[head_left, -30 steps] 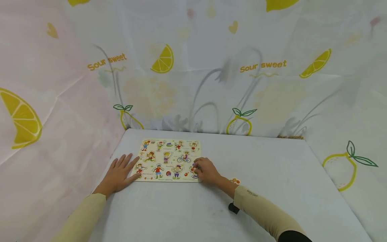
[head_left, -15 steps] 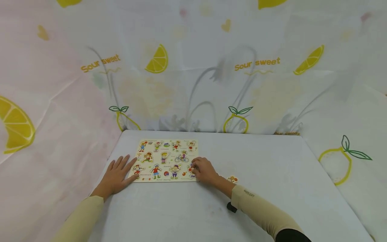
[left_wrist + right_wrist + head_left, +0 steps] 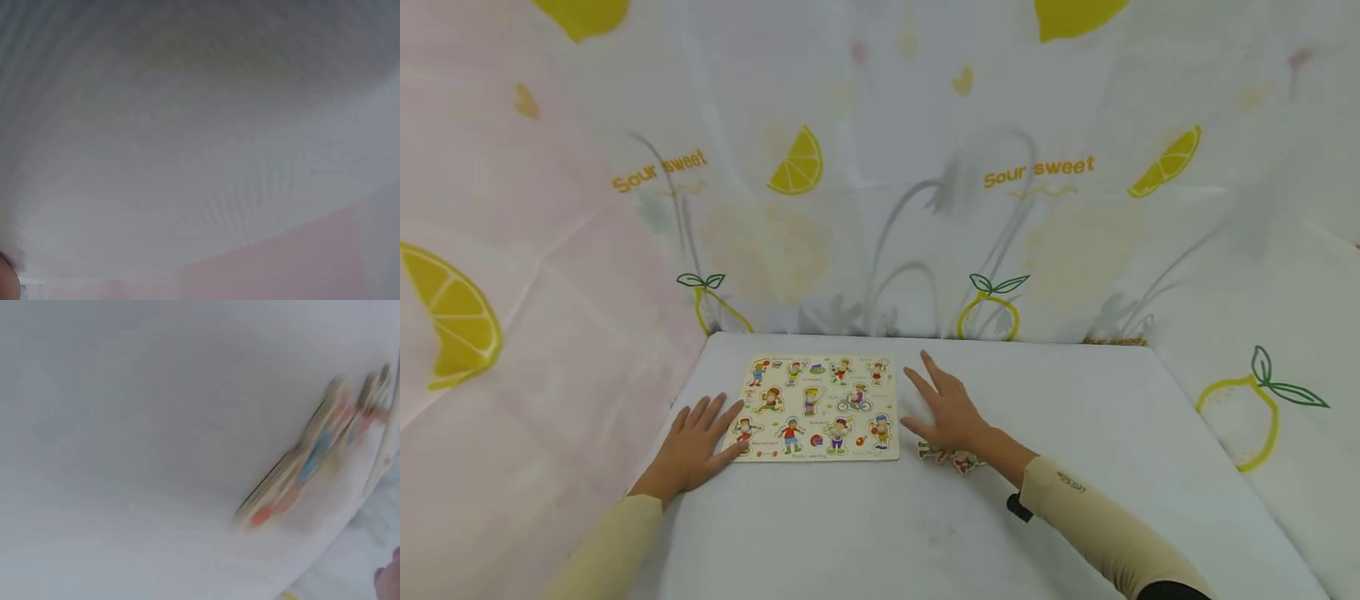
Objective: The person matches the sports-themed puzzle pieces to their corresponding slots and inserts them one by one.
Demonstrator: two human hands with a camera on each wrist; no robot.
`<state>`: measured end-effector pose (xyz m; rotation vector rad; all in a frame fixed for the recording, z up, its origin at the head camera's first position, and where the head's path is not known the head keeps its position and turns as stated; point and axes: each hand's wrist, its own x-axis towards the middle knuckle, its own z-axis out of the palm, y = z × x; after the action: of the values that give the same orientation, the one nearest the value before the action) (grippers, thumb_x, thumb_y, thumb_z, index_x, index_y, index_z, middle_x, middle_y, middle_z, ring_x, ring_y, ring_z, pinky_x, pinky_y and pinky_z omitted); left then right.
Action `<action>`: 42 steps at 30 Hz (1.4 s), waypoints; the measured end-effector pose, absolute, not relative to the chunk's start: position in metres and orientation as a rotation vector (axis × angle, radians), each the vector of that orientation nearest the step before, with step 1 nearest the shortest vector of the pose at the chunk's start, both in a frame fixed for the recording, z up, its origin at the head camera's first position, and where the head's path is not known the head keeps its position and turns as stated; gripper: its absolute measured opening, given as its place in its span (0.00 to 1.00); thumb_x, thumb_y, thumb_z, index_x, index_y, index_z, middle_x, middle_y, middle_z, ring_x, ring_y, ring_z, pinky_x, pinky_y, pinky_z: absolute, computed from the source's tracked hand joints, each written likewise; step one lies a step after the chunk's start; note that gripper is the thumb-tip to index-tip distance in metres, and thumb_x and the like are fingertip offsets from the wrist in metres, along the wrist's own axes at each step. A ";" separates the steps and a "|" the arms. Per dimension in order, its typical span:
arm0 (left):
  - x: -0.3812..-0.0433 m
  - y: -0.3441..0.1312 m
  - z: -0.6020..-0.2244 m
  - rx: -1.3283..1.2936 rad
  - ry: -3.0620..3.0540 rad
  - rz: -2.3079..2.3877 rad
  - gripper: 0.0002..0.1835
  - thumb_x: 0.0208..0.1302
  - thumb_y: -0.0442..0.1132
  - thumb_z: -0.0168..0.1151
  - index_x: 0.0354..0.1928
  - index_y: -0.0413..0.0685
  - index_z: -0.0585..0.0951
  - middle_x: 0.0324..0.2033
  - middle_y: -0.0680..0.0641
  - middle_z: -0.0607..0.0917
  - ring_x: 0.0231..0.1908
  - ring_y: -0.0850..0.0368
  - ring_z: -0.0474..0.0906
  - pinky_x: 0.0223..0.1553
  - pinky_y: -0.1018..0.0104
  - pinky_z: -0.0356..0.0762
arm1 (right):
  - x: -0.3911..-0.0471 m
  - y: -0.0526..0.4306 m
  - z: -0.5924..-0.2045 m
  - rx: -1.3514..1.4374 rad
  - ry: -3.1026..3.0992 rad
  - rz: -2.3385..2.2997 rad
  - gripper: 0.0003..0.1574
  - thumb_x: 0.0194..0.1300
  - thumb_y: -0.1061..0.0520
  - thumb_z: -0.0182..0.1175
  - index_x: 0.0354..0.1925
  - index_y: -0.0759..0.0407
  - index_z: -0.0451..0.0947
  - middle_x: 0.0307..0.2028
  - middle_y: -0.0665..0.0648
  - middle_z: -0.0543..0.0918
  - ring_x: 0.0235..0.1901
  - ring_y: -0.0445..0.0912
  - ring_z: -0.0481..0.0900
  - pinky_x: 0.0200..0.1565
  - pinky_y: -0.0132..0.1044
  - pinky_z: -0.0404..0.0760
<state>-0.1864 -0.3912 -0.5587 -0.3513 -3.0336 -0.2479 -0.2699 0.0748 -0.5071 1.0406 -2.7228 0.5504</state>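
Note:
A cream puzzle board [image 3: 833, 383] with figures of children at sports lies flat on the table in the head view. My left hand [image 3: 694, 448] rests spread at its left edge, fingertips and thumb touching the board. To the board's right my right hand [image 3: 951, 414] hovers with fingers spread, holding nothing. A small pile of puzzle pieces [image 3: 964, 462] lies below this hand, partly hidden by the hand and wrist. Stacked, blurred pieces [image 3: 306, 462] also show in the right wrist view. The lower right figure [image 3: 881, 432] sits on the board, uncovered.
The white tabletop [image 3: 820, 533] extends around the board. Behind it hangs a fabric backdrop [image 3: 880, 208] with lemon prints, and similar cloth stands at both sides. The left wrist view shows mostly blurred pale surface.
My right hand has let go of the figure at the board's lower right corner, moved right and spread its fingers. More of the piece pile shows. The left hand stays at the edge.

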 end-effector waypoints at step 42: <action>-0.188 -0.393 -0.553 -0.338 -3.096 -0.259 0.42 0.68 0.69 0.47 0.77 0.56 0.56 0.76 0.35 0.55 0.74 0.30 0.47 0.70 0.31 0.41 | -0.212 0.166 -0.530 0.547 -2.899 0.907 0.14 0.56 0.52 0.72 0.31 0.54 0.76 0.60 0.72 0.75 0.61 0.68 0.72 0.59 0.65 0.71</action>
<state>-0.1879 -0.3931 -0.5529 -0.3380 -3.0962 -0.2587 -0.2120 0.1657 -0.5298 0.5473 -2.8993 0.9072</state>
